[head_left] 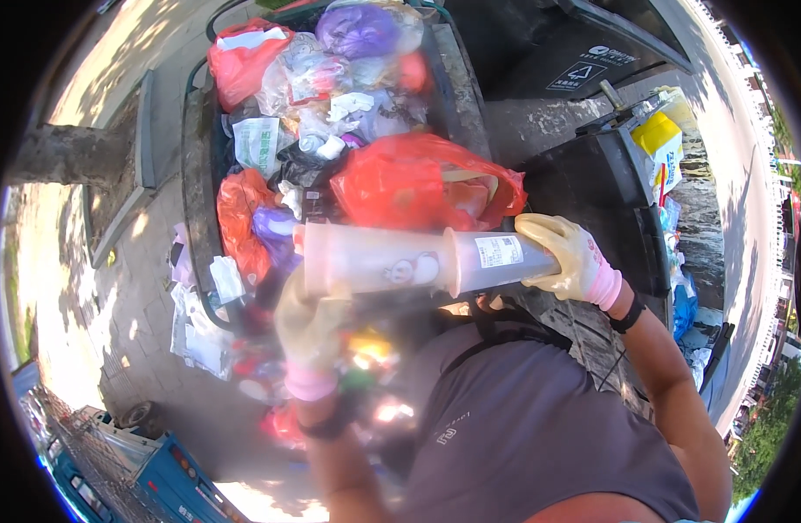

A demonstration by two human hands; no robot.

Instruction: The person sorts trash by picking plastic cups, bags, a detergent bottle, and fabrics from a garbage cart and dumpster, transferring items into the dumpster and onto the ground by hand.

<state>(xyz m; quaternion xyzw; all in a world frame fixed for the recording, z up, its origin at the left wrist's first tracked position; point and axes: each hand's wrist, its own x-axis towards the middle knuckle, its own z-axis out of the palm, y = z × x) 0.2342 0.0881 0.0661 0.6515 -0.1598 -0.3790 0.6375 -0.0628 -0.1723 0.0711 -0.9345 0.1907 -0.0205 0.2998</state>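
Both hands wear pale yellow rubber gloves w/ pink cuffs, and between them they hold a stack of translucent plastic cups (422, 260) lying sideways, roughly level, right over the open bin (457, 96) of bagged rubbish, prob. so anything that drips or drops lands in the bin, not on the pavement. Right hand (568, 258) is closed round the base end of the stack, fingers wrapped over it, thumb side toward the body. Left hand (309, 324) is blurred by motion; it sits under the wide mouth end of the cups, at the bin's near edge, and seems to cup it from below, but how far the fingers are curled can't be told. The cups carry a small white rectangular label (499, 251) near the right end and a small cartoon print toward the middle. In the bin: a big red plastic bag (418, 179) at the near right corner, just behind the cups; an orange-red bag (241, 218) at the left edge; another red bag (244, 57) at the far left corner; a purple bag (357, 30) at the far edge; clear and white bags between. A dark bin lid (583, 52) beyond the far right corner bears a white sign w/ a symbol. A yellow container (658, 139) stands right of the bin.
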